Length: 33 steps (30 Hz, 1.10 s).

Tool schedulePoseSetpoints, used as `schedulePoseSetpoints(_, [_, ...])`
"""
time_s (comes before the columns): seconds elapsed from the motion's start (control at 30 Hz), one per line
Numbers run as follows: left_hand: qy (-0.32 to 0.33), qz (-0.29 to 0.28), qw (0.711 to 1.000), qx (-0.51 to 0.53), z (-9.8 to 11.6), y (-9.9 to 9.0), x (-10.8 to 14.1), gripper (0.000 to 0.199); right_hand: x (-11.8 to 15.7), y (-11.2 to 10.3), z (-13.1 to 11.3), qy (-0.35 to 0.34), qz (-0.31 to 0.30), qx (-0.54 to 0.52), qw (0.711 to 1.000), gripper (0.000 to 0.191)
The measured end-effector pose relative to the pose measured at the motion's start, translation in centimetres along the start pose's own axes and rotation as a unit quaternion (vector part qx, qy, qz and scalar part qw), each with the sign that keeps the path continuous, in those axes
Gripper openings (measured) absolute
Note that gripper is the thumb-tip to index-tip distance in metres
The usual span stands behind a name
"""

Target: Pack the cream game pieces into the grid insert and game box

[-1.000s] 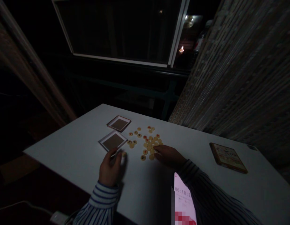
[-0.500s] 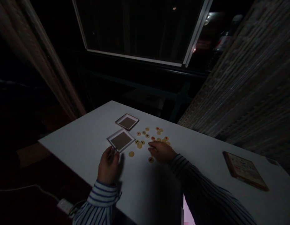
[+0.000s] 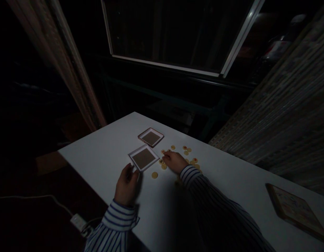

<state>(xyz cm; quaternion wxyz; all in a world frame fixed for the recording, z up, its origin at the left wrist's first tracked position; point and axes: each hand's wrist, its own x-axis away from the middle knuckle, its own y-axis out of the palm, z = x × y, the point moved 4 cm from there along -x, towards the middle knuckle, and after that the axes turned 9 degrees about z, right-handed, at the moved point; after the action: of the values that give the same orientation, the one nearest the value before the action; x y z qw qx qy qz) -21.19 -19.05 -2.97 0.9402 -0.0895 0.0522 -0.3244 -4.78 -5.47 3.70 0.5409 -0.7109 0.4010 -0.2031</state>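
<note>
Showing illegible characters [image 3: 161, 161], some discs [image 3: 154, 175] lie near right hand [image 3: 174, 162], grip unclear; left hand [image 3: 126, 184], fingers apart.

In front of me I have a white table [image 3: 104, 147], and left of its middle lie a near tray [image 3: 143, 158] and a far tray [image 3: 151, 137], both shallow. To their right I see round yellowish pieces [image 3: 164, 167] scattered, and well right of those, a flat brown-edged box [image 3: 295, 207].
</note>
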Motion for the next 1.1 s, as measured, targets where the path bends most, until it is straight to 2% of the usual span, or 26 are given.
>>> schedulePoseSetpoints(0.23, [-0.010, -0.014, 1.000, 0.000, 0.1, 0.3, -0.2, 0.052, -1.9, 1.6, -0.5, -0.005, -0.004, 0.054, 0.999, 0.032])
schedulePoseSetpoints(0.43, [-0.012, -0.026, 1.000, -0.007, 0.3, 0.5, -0.4, 0.052, -2.5, 2.3, -1.4, -0.012, -0.008, 0.092, 0.996, 0.040])
schedulePoseSetpoints(0.57, [-0.013, -0.034, 0.999, 0.024, 0.4, 0.7, -0.6, 0.050, -2.6, 2.6, -1.6, -0.012, -0.015, 0.103, 0.994, 0.042])
schedulePoseSetpoints(0.8, [0.000, -0.028, 0.996, 0.084, 0.9, 0.8, -0.6, 0.047, -2.6, 2.7, -2.1, -0.007, -0.023, 0.111, 0.994, 0.039])
schedulePoseSetpoints(1.1, [-0.001, 0.005, 0.997, 0.083, 0.7, -0.1, -0.8, 0.046, -2.2, 2.1, -2.7, -0.013, -0.022, 0.079, 0.997, 0.037])
